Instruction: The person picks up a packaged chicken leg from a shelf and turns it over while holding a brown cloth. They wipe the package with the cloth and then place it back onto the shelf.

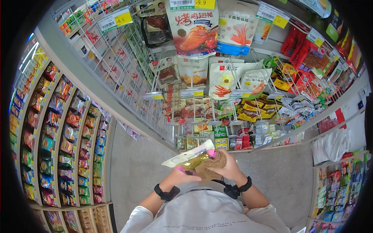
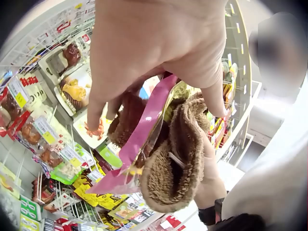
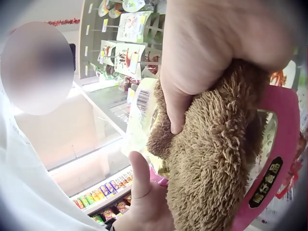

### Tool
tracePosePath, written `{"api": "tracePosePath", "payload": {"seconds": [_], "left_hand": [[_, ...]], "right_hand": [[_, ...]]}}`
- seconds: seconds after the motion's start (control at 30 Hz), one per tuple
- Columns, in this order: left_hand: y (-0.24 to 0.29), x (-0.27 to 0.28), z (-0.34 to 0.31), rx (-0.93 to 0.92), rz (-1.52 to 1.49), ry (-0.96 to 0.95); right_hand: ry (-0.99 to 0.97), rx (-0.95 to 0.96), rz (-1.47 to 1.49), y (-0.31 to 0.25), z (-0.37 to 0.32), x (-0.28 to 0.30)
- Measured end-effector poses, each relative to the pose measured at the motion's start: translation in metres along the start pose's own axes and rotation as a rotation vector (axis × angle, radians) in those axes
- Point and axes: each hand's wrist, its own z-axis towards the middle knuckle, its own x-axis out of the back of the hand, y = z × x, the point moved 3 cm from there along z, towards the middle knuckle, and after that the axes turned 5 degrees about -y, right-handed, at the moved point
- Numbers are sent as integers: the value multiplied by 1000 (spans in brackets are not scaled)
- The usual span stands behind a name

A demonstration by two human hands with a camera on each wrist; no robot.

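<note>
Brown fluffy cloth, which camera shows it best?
The right wrist view: the brown fluffy cloth is large there, its pile clear. The left wrist view shows its folds; the head view shows it small, partly covered.

Snack shelves on every side of me in a shop.
Grey floor spreads below me; stocked shelving runs along my left, a white-framed display rack with price tags faces me, and another shelf unit stands right.

Shop interior. Barcoded price tags front hanging food packets; tiered shelves at left carry rows of bagged snacks.
</note>
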Motion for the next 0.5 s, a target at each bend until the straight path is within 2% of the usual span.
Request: {"api": "tracePosePath", "payload": {"seconds": [0.07,0.1,0.13,0.17,0.2,0.27,0.3,0.33,0.37,0.4,0.47,0.5], "left_hand": [[1,-2,6,-103,-203,70],[-2,-4,9,-106,-197,63],[-4,-2,12,-162,-220,162],[-2,2,13,-220,-243,265],[1,5,10,-223,-234,267],[4,10,6,-211,-244,261],[4,12,4,-196,-261,253],[2,14,2,-207,-261,290],[-1,16,0,-197,-238,295],[-4,17,-4,-180,-215,303],[-5,17,-9,-190,-241,346],[-4,18,-10,-203,-268,338]], "right_hand": [[-5,11,-56,-12,5,3],[-14,21,-115,-18,6,5],[-6,24,-117,-22,7,5],[-16,133,-143,-30,9,4],[-32,245,-168,-41,12,3],[65,400,-306,-75,11,29],[146,484,-355,-97,4,49],[236,533,-281,-103,-13,70],[365,654,-51,-129,-33,82],[797,598,28,-137,-67,85],[230,1065,356,-230,-73,93],[212,1076,391,-243,-76,94]]}}
